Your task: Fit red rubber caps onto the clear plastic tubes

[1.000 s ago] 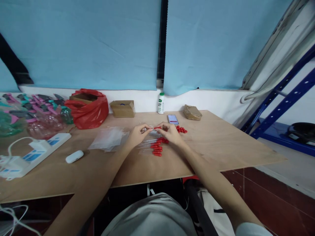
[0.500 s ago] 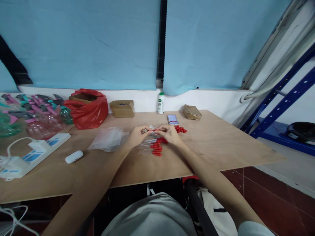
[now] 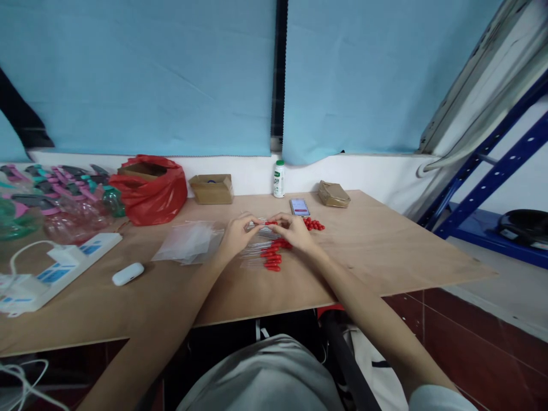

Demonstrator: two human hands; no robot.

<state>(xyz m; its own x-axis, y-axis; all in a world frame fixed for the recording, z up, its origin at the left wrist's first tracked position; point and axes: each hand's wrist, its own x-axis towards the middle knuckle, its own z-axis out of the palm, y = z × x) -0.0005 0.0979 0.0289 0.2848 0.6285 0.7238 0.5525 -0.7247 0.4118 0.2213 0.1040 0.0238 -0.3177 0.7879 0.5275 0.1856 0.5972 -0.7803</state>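
My left hand (image 3: 238, 233) and my right hand (image 3: 293, 230) meet over the middle of the wooden table (image 3: 385, 251). Both pinch one clear glass dropper with a red rubber bulb (image 3: 269, 224), the left at the glass end and the right at the red end. Below the hands lies a row of finished droppers (image 3: 268, 257), red bulbs to the right. A small heap of loose red bulbs (image 3: 314, 225) sits just right of my right hand. A pile of clear plastic bags (image 3: 188, 241) lies left of my left hand.
A phone (image 3: 299, 206), a white bottle (image 3: 278, 178) and two brown boxes (image 3: 213, 188) (image 3: 334, 194) stand at the back. A red bag (image 3: 152, 188), bagged coloured parts (image 3: 55, 194), a power strip (image 3: 55, 268) and a white case (image 3: 128, 273) lie left. Blue shelving (image 3: 492, 171) stands right.
My hands have stayed pinched together on the dropper, shifting only slightly; the view has drifted a little.
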